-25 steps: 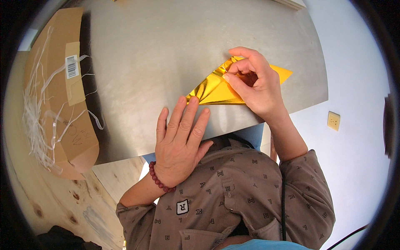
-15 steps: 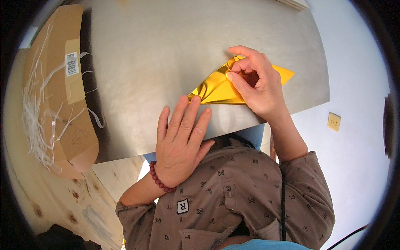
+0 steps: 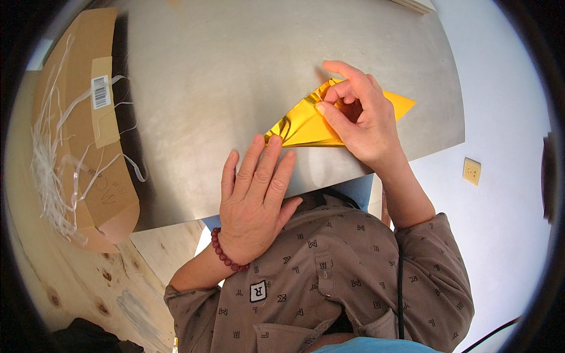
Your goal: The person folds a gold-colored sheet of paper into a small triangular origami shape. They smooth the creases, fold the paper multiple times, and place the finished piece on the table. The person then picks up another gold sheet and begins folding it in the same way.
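Observation:
A shiny gold foil sheet, folded to a long pointed shape, lies on the metal tabletop. Creases run along its left part, and one sharp corner points right. My left hand is open and flat, with its middle fingertips on the sheet's near left tip. Over the middle of the sheet is my right hand, its thumb and curled middle finger brought together at a fold of the foil. The right index finger is raised and stretched to the left. Part of the sheet is hidden beneath this hand.
The metal table has its near edge close to my body. Along its left side stands a brown cardboard box with white plastic strands hanging over it. Light-coloured boards sit at the far right corner. A wall socket is on the right.
My right thumb and index finger have shifted slightly left and away from me over the foil. My left hand stays almost in place at the foil's tip.

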Demonstrator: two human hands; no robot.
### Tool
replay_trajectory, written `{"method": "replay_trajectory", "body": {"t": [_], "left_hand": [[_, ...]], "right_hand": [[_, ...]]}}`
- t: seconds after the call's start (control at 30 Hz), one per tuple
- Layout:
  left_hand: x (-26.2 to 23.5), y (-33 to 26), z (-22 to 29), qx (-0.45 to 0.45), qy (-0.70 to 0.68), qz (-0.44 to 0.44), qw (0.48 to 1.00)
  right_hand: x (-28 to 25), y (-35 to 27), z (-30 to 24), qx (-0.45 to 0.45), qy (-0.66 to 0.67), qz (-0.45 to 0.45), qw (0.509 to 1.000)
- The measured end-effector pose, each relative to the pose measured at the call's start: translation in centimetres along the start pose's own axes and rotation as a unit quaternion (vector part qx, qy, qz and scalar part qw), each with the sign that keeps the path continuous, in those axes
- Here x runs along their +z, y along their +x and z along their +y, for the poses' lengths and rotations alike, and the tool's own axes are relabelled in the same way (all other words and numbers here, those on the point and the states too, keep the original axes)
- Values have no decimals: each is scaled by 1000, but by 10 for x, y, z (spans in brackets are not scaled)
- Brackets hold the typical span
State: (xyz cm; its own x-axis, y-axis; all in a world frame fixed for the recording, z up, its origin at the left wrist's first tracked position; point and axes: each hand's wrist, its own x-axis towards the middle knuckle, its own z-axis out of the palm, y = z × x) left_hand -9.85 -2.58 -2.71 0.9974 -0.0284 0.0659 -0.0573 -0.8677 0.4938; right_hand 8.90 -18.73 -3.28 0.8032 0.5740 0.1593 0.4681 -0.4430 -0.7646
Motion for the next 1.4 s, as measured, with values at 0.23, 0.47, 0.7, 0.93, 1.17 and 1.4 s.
{"method": "replay_trajectory", "body": {"t": [0.23,0.47,0.7,0.93,1.17,1.4], "left_hand": [[-2,0,-3,-5,-7,1,1000],[-4,0,-2,-8,-10,3,1000],[-10,9,-3,6,24,27,999],[-10,15,-2,8,29,66,997],[-2,14,-3,14,70,76,995],[-3,17,3,14,99,93,991]], "right_hand": [[4,1,1,-19,-9,1,1000],[3,0,-1,-18,-2,1,1000],[0,1,1,-24,-17,-19,999],[3,3,5,-83,-30,1,996],[3,2,8,-102,-42,5,994],[-2,-6,2,-152,-132,5,980]]}}
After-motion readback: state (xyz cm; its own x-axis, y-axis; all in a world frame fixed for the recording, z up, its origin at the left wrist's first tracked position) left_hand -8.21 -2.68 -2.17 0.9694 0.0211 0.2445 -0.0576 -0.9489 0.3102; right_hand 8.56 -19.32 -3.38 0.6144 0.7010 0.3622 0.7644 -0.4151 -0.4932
